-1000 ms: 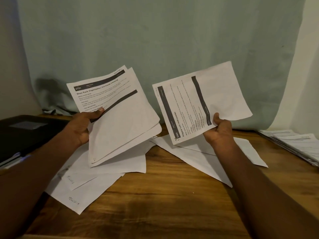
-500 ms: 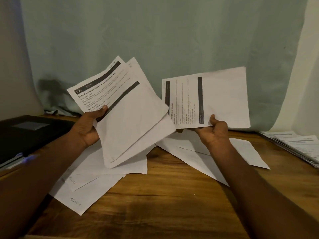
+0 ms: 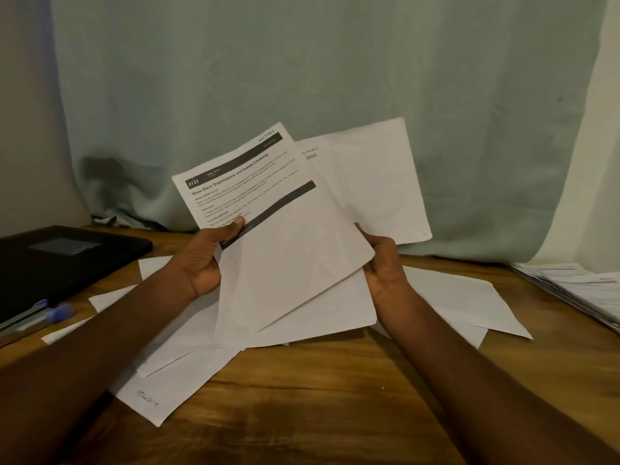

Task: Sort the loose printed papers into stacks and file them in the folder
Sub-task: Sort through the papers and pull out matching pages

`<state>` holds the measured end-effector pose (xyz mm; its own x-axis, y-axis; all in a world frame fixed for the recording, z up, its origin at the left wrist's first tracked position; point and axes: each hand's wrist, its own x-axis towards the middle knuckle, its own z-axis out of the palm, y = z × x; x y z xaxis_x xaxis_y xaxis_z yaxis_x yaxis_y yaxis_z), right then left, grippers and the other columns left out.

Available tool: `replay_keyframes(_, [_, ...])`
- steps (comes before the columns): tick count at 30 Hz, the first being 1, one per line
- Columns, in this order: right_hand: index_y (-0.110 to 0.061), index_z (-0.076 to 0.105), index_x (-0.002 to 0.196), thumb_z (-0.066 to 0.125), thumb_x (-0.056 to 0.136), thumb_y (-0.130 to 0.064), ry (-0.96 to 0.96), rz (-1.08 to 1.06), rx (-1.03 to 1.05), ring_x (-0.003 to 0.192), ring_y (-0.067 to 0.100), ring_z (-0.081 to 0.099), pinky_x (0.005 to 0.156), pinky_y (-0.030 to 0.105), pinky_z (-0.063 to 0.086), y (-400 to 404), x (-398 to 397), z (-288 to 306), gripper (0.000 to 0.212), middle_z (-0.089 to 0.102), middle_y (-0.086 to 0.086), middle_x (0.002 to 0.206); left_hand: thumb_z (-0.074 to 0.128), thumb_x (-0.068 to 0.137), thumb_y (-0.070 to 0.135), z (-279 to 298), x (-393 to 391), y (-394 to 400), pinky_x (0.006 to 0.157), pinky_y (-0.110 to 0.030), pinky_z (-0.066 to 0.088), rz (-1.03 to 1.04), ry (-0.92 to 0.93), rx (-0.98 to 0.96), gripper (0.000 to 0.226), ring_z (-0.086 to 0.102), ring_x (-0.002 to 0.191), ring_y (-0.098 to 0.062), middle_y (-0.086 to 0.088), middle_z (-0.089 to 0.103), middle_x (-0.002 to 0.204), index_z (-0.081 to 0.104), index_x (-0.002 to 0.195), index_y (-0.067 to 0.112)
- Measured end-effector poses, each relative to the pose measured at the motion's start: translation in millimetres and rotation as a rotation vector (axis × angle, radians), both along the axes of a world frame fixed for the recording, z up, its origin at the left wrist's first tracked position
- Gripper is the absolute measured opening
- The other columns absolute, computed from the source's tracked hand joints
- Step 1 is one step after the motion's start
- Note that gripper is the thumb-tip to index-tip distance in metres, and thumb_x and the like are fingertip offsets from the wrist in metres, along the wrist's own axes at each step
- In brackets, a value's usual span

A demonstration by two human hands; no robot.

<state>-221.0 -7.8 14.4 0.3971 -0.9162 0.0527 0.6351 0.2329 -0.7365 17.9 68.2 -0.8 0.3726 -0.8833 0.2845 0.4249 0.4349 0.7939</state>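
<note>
A black folder (image 3: 67, 253) lies closed at the left of the wooden worktop (image 3: 318, 397). The left hand (image 3: 204, 260) pinches a small sheaf headed "Shoe Rack Organization" (image 3: 255, 196), thumb on top. The right hand (image 3: 382, 263) grips a sheet (image 3: 375, 182) tucked behind that sheaf. Loose papers (image 3: 167, 380) lie scattered beneath. Sorting is midway, it seems; next the edges need squaring. A finished stack (image 3: 583, 290) sits far right.

Two bare forearms, no sleeves, left hand (image 3: 204, 263), right hand (image 3: 382, 263), no rings
</note>
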Motion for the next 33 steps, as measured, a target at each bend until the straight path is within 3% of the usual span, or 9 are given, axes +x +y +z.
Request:
replay_keyframes(3, [0.000,0.065,0.118,0.064,0.096,-0.008,-0.079,-0.016,0.045,0.086,0.031,0.073,0.080,0.041,0.063,-4.4,1.0,2.8,0.024,0.075,0.017,0.104,0.075,0.082,0.012,4.1,10.5,0.2,0.091,-0.037,0.059,0.054,-0.076,0.021,0.047,0.070,0.107,-0.016,-0.001,0.074,0.124,0.070,0.127,0.023])
replay_keyframes(8, [-0.014,0.049,0.128,0.067,0.087,0.005,0.237,-0.994,-0.478,0.089,0.011,0.066,0.077,0.024,0.056,-32.4,-39.8,12.7,0.049,0.065,0.005,0.115,0.076,0.085,0.016,9.7,27.5,8.3,0.084,-0.034,0.061,0.109,-0.210,0.014,0.042,0.073,0.099,-0.008,0.005,0.075,0.120,0.070,0.124,0.028])
replay_keyframes(11, [-0.015,0.061,0.122,0.072,0.089,-0.005,0.418,-1.158,-0.708,0.100,0.011,0.066,0.091,0.031,0.056,-48.3,-71.1,18.9,0.036,0.067,-0.002,0.111,0.100,0.054,0.036,6.7,42.3,13.2,0.092,-0.042,0.059,0.001,-0.274,0.058,0.075,0.069,0.115,-0.019,0.002,0.072,0.128,0.073,0.124,0.032])
replay_keyframes(13, [-0.013,0.069,0.112,0.073,0.092,-0.013,0.492,-1.091,-0.801,0.100,0.011,0.069,0.096,0.034,0.055,-49.8,-74.2,23.8,0.021,0.072,-0.004,0.104,0.105,0.038,0.036,4.7,47.7,15.7,0.090,-0.042,0.060,-0.107,-0.311,0.081,0.097,0.066,0.122,-0.025,-0.002,0.069,0.133,0.071,0.129,0.029])
replay_keyframes(17, [-0.017,0.076,0.103,0.073,0.093,-0.038,0.706,-0.629,-0.968,0.091,0.010,0.072,0.089,0.028,0.055,-33.9,-53.9,31.2,0.024,0.077,-0.003,0.098,0.106,0.033,0.034,5.9,42.3,18.2,0.079,-0.036,0.062,-0.177,-0.351,0.104,0.085,0.073,0.109,-0.020,-0.002,0.073,0.127,0.079,0.114,0.031])
replay_keyframes(20, [-0.024,0.078,0.107,0.073,0.089,-0.052,1.006,-0.240,-0.927,0.096,0.007,0.072,0.085,0.020,0.054,-18.0,-40.1,26.1,0.033,0.078,-0.008,0.101,0.100,0.052,0.025,4.4,35.6,19.3,0.076,-0.033,0.062,-0.186,-0.390,0.120,0.068,0.074,0.106,-0.018,-0.003,0.072,0.128,0.078,0.116,0.028])
replay_keyframes(23, [-0.021,0.081,0.104,0.084,0.084,-0.034,1.095,-0.035,-0.884,0.098,0.017,0.075,0.091,0.033,0.058,-17.8,-32.7,14.4,0.025,0.080,-0.004,0.099,0.088,0.071,0.016,2.5,33.2,16.3,0.081,-0.033,0.062,-0.133,-0.428,0.158,0.063,0.071,0.111,-0.017,0.000,0.071,0.131,0.068,0.130,0.027])
replay_keyframes(26, [-0.020,0.080,0.100,0.080,0.087,-0.013,0.900,-0.137,-0.780,0.091,0.017,0.075,0.083,0.027,0.060,-20.8,-32.5,11.6,0.014,0.080,0.001,0.097,0.103,0.048,0.035,3.6,39.4,14.5,0.090,-0.039,0.059,-0.064,-0.352,0.157,0.090,0.070,0.112,-0.019,0.000,0.071,0.130,0.069,0.131,0.029])
replay_keyframes(33, [-0.020,0.073,0.111,0.072,0.093,-0.012,0.365,-0.284,-0.665,0.094,0.012,0.076,0.075,0.019,0.058,-4.0,-39.1,33.7,0.021,0.079,-0.004,0.105,0.062,0.098,0.014,5.8,76.6,6.3,0.089,-0.035,0.061,0.107,0.049,-0.078,0.033,0.070,0.104,-0.016,-0.007,0.063,0.141,0.068,0.130,0.020])
